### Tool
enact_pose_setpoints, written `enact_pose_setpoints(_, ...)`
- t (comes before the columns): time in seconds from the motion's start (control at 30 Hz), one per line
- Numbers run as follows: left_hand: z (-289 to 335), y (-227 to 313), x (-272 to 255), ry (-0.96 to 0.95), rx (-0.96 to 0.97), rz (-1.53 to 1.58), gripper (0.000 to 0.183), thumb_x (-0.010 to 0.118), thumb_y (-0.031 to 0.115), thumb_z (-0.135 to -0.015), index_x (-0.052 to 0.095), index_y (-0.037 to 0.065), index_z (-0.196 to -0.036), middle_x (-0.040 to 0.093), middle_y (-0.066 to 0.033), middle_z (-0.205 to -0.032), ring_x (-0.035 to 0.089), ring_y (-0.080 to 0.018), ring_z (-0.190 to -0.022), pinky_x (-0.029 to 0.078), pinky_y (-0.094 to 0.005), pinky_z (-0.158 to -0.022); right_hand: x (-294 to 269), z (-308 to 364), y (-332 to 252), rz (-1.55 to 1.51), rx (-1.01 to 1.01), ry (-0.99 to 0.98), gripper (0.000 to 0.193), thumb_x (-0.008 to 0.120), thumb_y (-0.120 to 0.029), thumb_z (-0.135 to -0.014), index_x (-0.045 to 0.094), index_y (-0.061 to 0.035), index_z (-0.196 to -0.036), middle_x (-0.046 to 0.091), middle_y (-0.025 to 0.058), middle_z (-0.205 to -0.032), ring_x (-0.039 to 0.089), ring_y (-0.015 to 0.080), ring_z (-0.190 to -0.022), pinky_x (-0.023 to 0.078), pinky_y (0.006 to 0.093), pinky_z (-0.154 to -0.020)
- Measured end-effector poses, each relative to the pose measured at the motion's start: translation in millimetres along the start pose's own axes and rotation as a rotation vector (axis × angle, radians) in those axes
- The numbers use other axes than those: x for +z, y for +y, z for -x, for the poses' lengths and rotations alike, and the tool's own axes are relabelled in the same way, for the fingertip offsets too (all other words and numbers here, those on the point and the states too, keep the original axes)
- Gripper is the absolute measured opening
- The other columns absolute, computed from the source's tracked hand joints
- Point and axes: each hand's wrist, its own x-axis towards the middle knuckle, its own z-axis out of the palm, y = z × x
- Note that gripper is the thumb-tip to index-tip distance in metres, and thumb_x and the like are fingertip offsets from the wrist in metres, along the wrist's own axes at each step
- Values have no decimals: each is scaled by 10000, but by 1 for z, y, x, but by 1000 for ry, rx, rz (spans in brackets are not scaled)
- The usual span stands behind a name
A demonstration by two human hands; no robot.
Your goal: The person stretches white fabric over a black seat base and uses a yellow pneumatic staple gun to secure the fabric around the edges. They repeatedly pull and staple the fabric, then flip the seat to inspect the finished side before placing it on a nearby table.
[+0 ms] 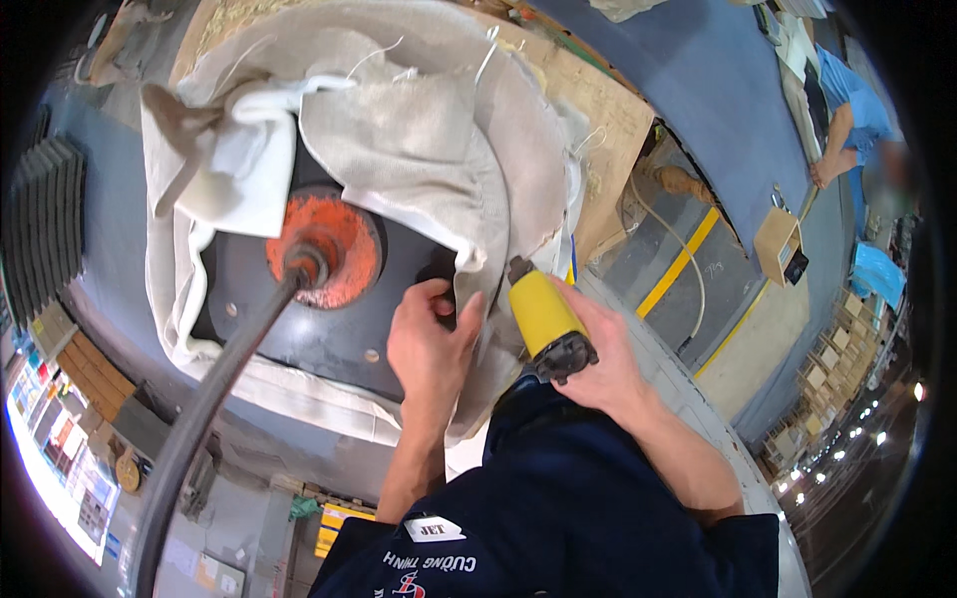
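My right hand (603,354) is wrapped round a yellow and black hand tool (546,317) that looks like a staple gun. It is beside the right edge of a padded piece in beige fabric (419,125). At that edge, my left hand (429,344) has its fingers curled and its thumb against the fabric's inner border, over the dark base panel (329,344). The fabric has a white backing (249,184) and is folded back at the top. An orange round fitting (327,249) sits on the panel, with a dark metal rod (214,389) running from it toward the lower left.
A wooden board (608,125) lies beyond the padded piece. At right, another person in blue (847,110) works by a blue-grey table (688,70) with a small wooden box (778,244) near it. Dark stacked pieces (45,224) stand at left. A hose (688,259) crosses the floor.
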Motion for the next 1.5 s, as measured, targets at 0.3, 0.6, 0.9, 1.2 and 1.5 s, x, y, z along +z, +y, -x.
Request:
enact_pose_setpoints(0.3, -44, -9, -1, 100, 419, 13, 72, 677, 123, -909, 656, 61, -881, 633, -74, -799, 541, -285, -745, 408, -414, -716, 4, -15, -40, -89, 45, -112, 669, 767, -118, -719, 561, 10, -1343, 695, 240, -1106, 670, 419, -1058, 539, 409, -893)
enact_pose_setpoints(0.6, -63, -17, -1, 6, 493, 33, 60, 686, 81, -833, 646, 76, -878, 636, -56, -816, 563, -291, -757, 389, -405, -699, 13, -37, -62, -42, 159, -231, 671, 714, -56, -697, 526, 23, -1337, 667, 303, -1041, 624, 495, -1021, 533, 474, -872)
enact_pose_setpoints(0.9, -81, -12, -14, -58, 600, -63, 149, 695, 44, -784, 683, 62, -931, 679, -81, -877, 624, -304, -860, 426, -423, -743, 12, -47, -73, 58, 213, -396, 816, 749, -71, -651, 436, 103, -1383, 634, 335, -1139, 619, 491, -1087, 530, 497, -931)
enact_pose_setpoints(1.2, -97, -6, -14, -71, 662, -39, 114, 667, 97, -826, 728, 43, -907, 717, -149, -901, 662, -357, -880, 463, -472, -784, 30, -31, -64, 106, 93, -354, 608, 722, -62, -678, 503, 94, -1223, 655, 330, -1007, 639, 510, -971, 532, 536, -838)
enact_pose_setpoints(1.5, -74, -8, -30, -34, 469, 85, 172, 610, 107, -900, 700, -2, -998, 699, -201, -983, 647, -392, -935, 507, -466, -834, 27, -43, -46, 276, -79, -357, 481, 683, -109, -735, 635, 52, -1185, 711, 262, -852, 720, 379, -802, 565, 426, -752)
